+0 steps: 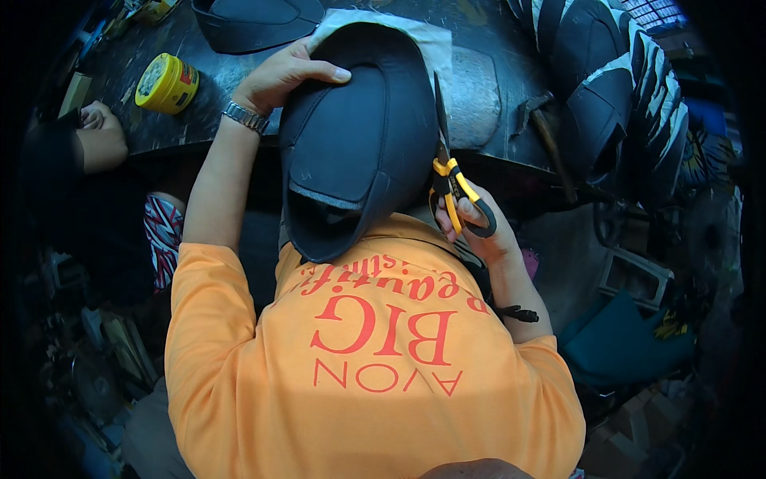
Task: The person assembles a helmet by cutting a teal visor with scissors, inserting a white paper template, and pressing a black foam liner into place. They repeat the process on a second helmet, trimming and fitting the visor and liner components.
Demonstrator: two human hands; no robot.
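My left hand [279, 76] grips the far left edge of a black shoe upper [351, 136], thumb on top and fingers hidden underneath. The upper is stitched along curved seams, and its opening is toward my body. Pale lining cloth [411, 33] sticks out past its far right edge. In my right hand [495, 231] is a pair of scissors [447, 172] with yellow and black handles. The blades point away from me along the upper's right edge; whether they touch the lining I cannot tell.
On the dark table [215, 120] stand a yellow tub [167, 84] and another black upper [255, 24]. A pale slab [472, 100], a hammer [549, 136] and a row of lined uppers [594, 104] are to the right. At left is another person's hand [100, 120].
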